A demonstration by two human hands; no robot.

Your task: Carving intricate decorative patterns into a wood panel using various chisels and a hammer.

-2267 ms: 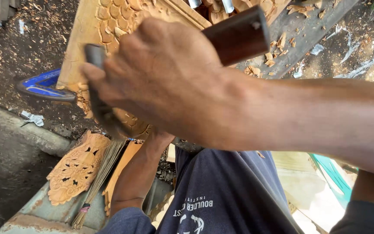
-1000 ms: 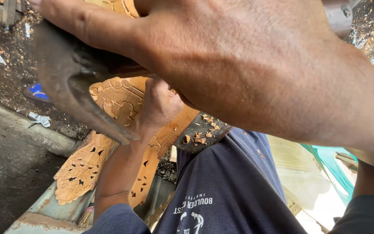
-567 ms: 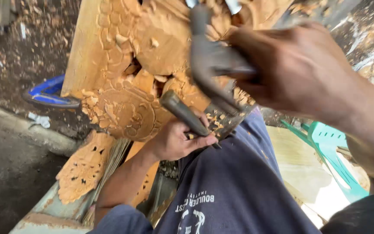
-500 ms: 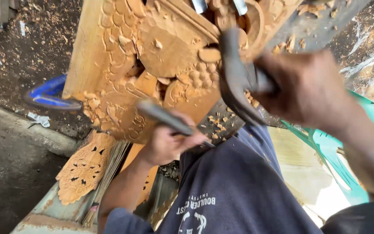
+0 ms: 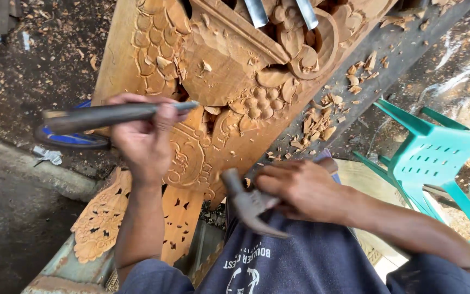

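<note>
Wooden carved relief panel (image 5: 229, 71) under dark metal chisel (image 5: 115, 115), left hand (image 5: 145, 139) closed round chisel shaft, right hand (image 5: 300, 190) wrapped round dark claw hammer (image 5: 248, 204) below panel, near lap.

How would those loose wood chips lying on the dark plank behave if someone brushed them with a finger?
The wood chips are thin, curled shavings, so they are probably very light and would scatter or slide easily. They lie loose on the sloping dark plank, so a nudge might send some tumbling downhill. Their thin edges look brittle and could snap under pressure.
</note>
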